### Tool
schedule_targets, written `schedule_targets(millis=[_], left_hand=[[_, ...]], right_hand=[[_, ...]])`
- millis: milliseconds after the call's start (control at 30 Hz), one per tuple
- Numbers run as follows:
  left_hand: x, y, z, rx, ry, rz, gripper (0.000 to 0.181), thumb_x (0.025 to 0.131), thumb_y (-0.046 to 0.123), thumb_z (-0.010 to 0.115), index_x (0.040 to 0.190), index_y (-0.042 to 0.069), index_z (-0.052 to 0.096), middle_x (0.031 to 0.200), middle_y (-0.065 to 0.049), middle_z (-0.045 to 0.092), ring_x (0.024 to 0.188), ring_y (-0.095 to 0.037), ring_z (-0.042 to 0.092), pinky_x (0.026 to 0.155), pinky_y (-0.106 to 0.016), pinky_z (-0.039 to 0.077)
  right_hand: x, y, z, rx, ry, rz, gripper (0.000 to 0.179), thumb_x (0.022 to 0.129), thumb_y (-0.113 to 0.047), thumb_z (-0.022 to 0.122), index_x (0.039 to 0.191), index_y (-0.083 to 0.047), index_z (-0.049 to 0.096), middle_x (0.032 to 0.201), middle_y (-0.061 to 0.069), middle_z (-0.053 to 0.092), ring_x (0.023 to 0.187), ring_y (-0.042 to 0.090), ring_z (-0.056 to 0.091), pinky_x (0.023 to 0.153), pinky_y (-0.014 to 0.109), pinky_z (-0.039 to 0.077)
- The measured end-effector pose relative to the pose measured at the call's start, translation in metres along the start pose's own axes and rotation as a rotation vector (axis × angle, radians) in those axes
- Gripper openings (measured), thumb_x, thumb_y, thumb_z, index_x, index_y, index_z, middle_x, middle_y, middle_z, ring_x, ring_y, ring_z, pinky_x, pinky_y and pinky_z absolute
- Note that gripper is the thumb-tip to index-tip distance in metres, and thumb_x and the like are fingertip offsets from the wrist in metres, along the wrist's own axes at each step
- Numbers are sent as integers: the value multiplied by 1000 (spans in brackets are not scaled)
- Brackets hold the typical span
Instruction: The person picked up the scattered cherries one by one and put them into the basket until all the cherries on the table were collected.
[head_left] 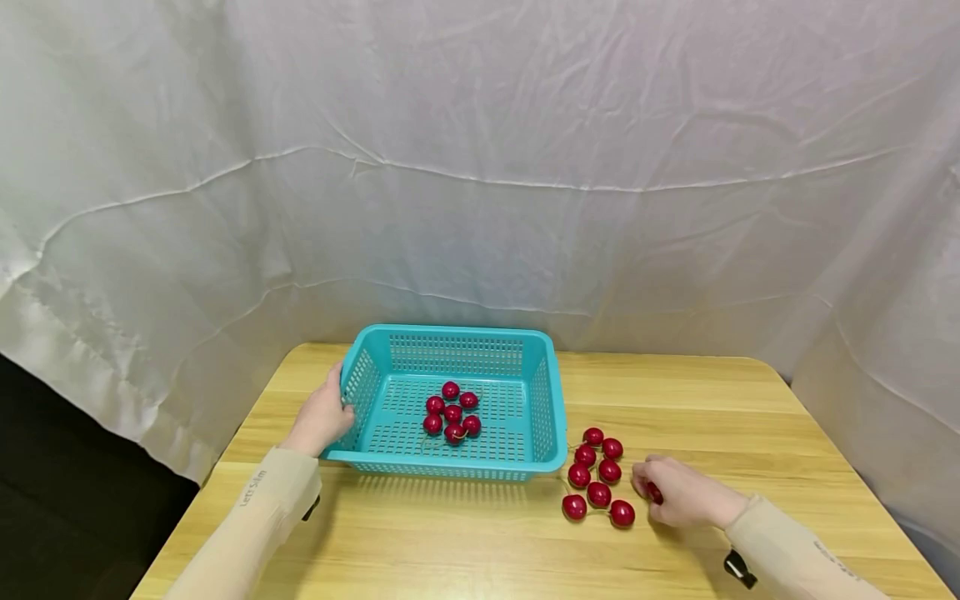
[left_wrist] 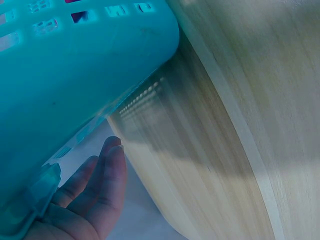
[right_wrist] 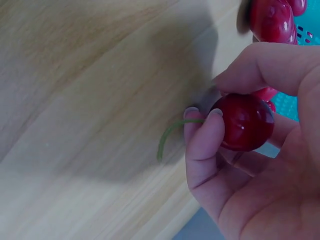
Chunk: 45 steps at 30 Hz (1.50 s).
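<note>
My left hand (head_left: 321, 417) grips the left end of a turquoise plastic basket (head_left: 450, 461), its thumb over the rim. In the left wrist view, the fingers (left_wrist: 107, 187) extend beneath that rim, outside the basket wall. Several red cherries (head_left: 453, 413) lie in a cluster on the slotted basket floor. To the right of the basket, my right hand (head_left: 686, 493) holds a single cherry (right_wrist: 245, 122) between thumb and fingers. A curved green stem (right_wrist: 167, 135) sticks out past those fingertips, over the tabletop. Just left of this hand, several more cherries (head_left: 598, 494) form a loose group.
The light wooden table (head_left: 450, 542) has rounded back corners. Pale grey fabric (head_left: 480, 167) hangs behind it and along the sides. A dark area (head_left: 67, 492) shows beyond the table at the lower left. The loose cherries sit close to the basket's front right corner.
</note>
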<state>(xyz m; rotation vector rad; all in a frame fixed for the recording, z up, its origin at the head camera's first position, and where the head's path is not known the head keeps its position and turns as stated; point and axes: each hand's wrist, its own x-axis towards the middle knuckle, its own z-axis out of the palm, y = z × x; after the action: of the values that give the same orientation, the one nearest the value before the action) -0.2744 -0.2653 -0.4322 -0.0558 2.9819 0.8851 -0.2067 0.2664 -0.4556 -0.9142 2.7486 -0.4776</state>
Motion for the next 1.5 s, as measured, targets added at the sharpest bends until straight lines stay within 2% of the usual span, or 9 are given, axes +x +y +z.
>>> schedule_targets(millis=[133, 333, 600, 800, 1067, 1200, 1500], left_hand=[[0, 0, -1, 2, -1, -5, 83, 94, 3, 53, 160, -1, 2, 150, -37, 40, 132, -54, 49, 107, -66, 45], [-1, 1, -1, 11, -2, -4, 83, 94, 3, 53, 160, -2, 2, 151, -38, 40, 133, -54, 48, 106, -66, 45], [-1, 0, 0, 5, 4, 2, 84, 94, 2, 53, 160, -1, 3, 149, -37, 42, 131, -54, 50, 105, -65, 46], [-1, -1, 1, 4, 3, 9, 83, 94, 2, 53, 160, -2, 2, 149, -38, 42, 131, -54, 50, 105, -65, 46], [0, -1, 0, 4, 5, 7, 84, 94, 2, 53, 160, -1, 2, 149, -38, 42, 130, -54, 51, 105, -65, 46], [0, 0, 0, 2, -3, 0, 85, 94, 2, 54, 160, -1, 1, 149, -38, 41, 131, -54, 50, 104, -65, 47], [-1, 1, -1, 0, -7, 3, 84, 94, 2, 53, 160, -1, 1, 150, -38, 40, 132, -54, 49, 105, -66, 46]], right_hand=[[0, 1, -1, 21, 6, -13, 28, 67, 10, 65, 75, -15, 54, 69, -10, 49, 64, -2, 39, 56, 18, 38], [1, 0, -4, 39, 8, 14, 28, 68, 10, 62, 75, -15, 54, 69, -10, 49, 63, -2, 40, 57, 18, 39], [0, -1, -12, 40, 33, 20, 26, 65, 10, 58, 74, -15, 54, 68, -12, 45, 63, -2, 38, 56, 18, 36], [3, -3, -19, 9, 74, 5, 26, 69, 9, 62, 74, -15, 52, 67, -11, 43, 63, -2, 36, 55, 18, 34], [10, -15, -37, -25, 173, -46, 25, 74, 7, 65, 74, -14, 52, 65, -11, 44, 61, -4, 35, 53, 17, 34], [14, -25, -50, -5, 207, -71, 25, 75, 7, 64, 73, -15, 52, 64, -12, 44, 59, -5, 35, 52, 16, 34], [30, -54, -74, 39, 233, -26, 23, 78, 6, 62, 77, -15, 54, 65, -8, 46, 58, -1, 37, 51, 17, 36]])
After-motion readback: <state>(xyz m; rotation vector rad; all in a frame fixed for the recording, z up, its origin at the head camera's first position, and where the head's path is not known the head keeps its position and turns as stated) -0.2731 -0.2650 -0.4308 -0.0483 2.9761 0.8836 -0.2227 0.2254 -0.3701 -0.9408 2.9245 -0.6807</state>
